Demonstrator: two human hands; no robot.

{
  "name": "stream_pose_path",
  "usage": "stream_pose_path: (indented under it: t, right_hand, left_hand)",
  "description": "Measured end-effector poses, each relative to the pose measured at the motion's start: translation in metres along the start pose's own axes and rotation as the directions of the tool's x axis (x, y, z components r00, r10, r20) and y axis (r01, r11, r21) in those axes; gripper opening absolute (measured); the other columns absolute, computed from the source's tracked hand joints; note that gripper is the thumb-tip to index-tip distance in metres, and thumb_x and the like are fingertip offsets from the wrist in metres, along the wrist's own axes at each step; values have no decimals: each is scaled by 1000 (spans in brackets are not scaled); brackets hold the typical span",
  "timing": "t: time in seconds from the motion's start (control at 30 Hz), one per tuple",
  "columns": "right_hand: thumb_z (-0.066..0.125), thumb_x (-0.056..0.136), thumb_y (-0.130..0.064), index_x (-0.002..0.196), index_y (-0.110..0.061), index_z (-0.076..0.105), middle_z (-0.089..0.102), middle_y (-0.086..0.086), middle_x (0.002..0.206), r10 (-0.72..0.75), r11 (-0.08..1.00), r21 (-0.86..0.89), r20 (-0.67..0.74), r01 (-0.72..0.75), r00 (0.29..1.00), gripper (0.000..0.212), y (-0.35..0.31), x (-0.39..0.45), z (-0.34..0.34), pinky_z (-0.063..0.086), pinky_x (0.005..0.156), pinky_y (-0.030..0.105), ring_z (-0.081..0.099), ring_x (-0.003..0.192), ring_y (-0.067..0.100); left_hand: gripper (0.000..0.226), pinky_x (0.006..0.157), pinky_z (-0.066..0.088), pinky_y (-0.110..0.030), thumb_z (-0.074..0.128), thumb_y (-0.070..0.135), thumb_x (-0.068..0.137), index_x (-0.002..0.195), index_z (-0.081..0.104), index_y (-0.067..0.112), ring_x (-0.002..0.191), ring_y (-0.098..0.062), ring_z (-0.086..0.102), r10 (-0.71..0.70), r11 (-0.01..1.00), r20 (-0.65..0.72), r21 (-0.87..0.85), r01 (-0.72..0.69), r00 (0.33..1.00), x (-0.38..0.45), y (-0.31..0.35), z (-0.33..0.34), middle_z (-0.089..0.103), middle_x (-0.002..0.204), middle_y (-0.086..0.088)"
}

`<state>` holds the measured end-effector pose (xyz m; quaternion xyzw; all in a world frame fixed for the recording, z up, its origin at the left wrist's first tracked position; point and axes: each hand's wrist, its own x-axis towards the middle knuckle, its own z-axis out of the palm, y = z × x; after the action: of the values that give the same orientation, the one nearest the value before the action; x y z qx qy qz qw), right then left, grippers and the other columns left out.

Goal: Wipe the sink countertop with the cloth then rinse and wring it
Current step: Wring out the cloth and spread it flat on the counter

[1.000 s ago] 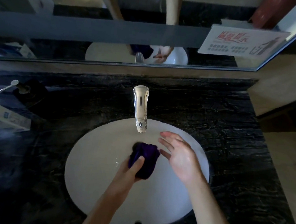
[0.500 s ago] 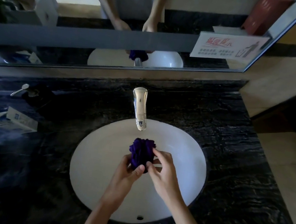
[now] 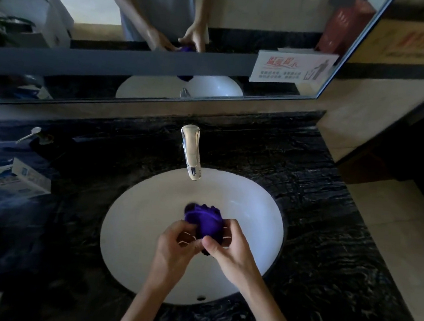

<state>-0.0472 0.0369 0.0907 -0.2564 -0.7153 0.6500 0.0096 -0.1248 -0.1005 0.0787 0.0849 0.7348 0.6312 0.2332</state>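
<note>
1. The purple cloth point(image 3: 206, 223) is bunched into a wad; its lower part is hidden between the two hands, so how far it reaches down cannot be told.
2. The left hand point(image 3: 175, 245) is closed on the cloth's left side, and the right hand point(image 3: 233, 250) is closed on its right side, thumb point(image 3: 211, 245) pressed across the front.
3. The cloth is held above the white sink point(image 3: 136, 230), near the basin's middle and just forward of the spout of the chrome tap point(image 3: 192, 153). Whether water runs is hard to make out.
4. The dark marbled bench point(image 3: 316, 222) surrounds the sink; its left end is dim and blurred.
5. Near the bench's back left edge stands a soap dispenser point(image 3: 38, 138), with a small carton point(image 3: 23, 177) in front of it.
6. Along the back edge a mirror point(image 3: 85, 65) reflects the hands and cloth; a printed sign point(image 3: 292, 68) sits at its lower right corner, its text too small to read.
</note>
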Motion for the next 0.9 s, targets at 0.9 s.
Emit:
stream_pose_path:
  t: [0.9]
  right_hand:
    - [77,90,-25,90,-17,69,61,6,103,62,994,-47,-463,-94,884,12,27,-75,-149,48,78,12,64,89,2]
  left_hand:
    - [16,74,62,-57,70,-10,84,96,64,0,85,-43,73,-189,969,223,-118,219,956,-32,26,162,73,90,-22]
